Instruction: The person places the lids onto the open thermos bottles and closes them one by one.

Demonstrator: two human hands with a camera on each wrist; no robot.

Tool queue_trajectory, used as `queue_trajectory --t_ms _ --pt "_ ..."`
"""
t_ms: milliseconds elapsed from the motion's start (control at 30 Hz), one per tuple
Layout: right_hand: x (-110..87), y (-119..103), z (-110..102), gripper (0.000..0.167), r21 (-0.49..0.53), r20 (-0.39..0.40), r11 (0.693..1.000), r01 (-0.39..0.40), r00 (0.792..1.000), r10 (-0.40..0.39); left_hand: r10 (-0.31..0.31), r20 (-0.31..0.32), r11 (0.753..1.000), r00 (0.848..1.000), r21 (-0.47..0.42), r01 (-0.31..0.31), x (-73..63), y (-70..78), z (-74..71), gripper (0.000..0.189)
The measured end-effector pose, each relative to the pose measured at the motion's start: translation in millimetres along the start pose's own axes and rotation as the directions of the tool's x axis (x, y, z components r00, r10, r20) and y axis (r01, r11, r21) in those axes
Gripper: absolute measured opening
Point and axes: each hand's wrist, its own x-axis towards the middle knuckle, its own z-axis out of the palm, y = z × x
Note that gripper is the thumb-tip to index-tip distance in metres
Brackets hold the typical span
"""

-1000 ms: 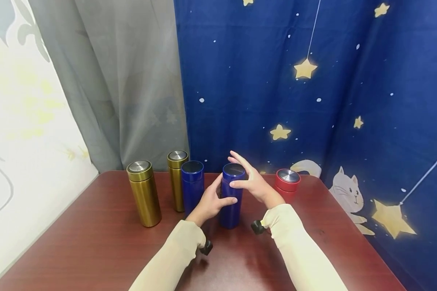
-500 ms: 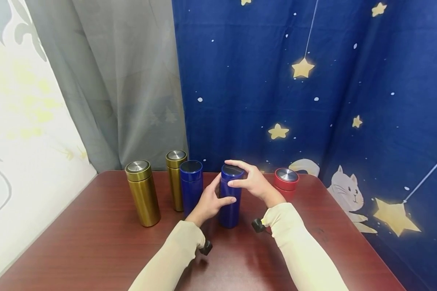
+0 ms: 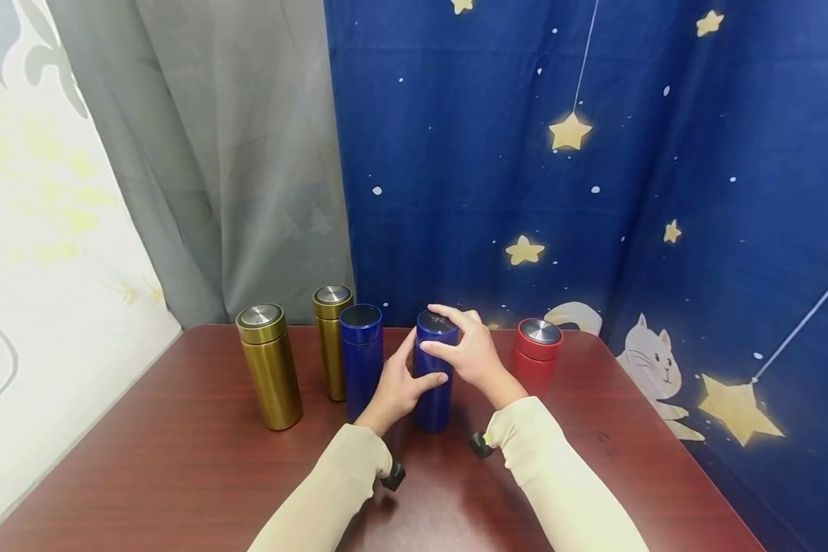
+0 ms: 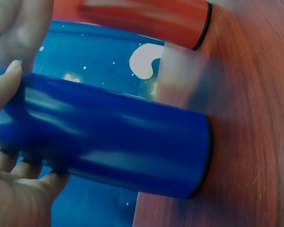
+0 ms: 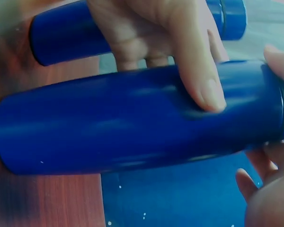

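Observation:
A blue thermos flask [image 3: 433,406] stands upright on the table in front of me. My left hand [image 3: 395,387] grips its body, the thumb across the near side and the other fingers behind; the right wrist view shows this thumb on the flask [image 5: 109,127]. At the top, my right hand [image 3: 472,353] holds the lid, with the thumb on the near side and a finger over the edge of the dark cap. Small lit characters show on the cap [image 3: 436,319]. A second blue flask [image 3: 362,360] stands just left of it.
Two gold flasks, one nearer [image 3: 276,379] and one farther back [image 3: 331,353], stand to the left. A red flask [image 3: 537,356] stands behind my right wrist. Curtains [image 3: 469,153] hang behind the far edge of the reddish-brown table [image 3: 152,460].
My right hand has come down and closed round the lid, its raised fingers now lowered onto the cap. Lit characters have appeared on the cap. The left hand keeps its grip.

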Motion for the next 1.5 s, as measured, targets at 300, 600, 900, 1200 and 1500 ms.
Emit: queue_trajectory --t_ms 300,600,900,1200,1500 --pt "-4.8 -12 15 0.06 -0.169 -0.169 0.984 -0.055 0.985 0.026 0.023 -0.108 0.997 0.994 0.072 -0.015 1.0 -21.1 9.6 0.092" --pt "-6.7 -15 25 0.059 -0.25 -0.287 0.967 -0.043 0.957 -0.031 0.043 -0.223 0.972 0.974 0.233 0.011 -1.1 -17.0 18.4 0.09" --pt "-2.8 -5 17 0.06 -0.132 -0.144 0.991 -0.005 0.99 -0.014 0.049 -0.153 0.99 0.987 0.14 -0.027 0.5 -21.5 12.7 0.092" --pt "9.1 7 -6 0.053 0.35 0.227 0.934 -0.068 0.974 -0.014 0.025 0.006 1.0 1.0 -0.008 -0.025 4.7 -14.6 -3.5 0.089" --pt "10.5 8 -11 0.051 0.207 0.222 0.978 -0.028 0.975 -0.019 0.014 0.053 0.999 0.999 -0.033 -0.012 2.7 7.9 -9.7 0.085"
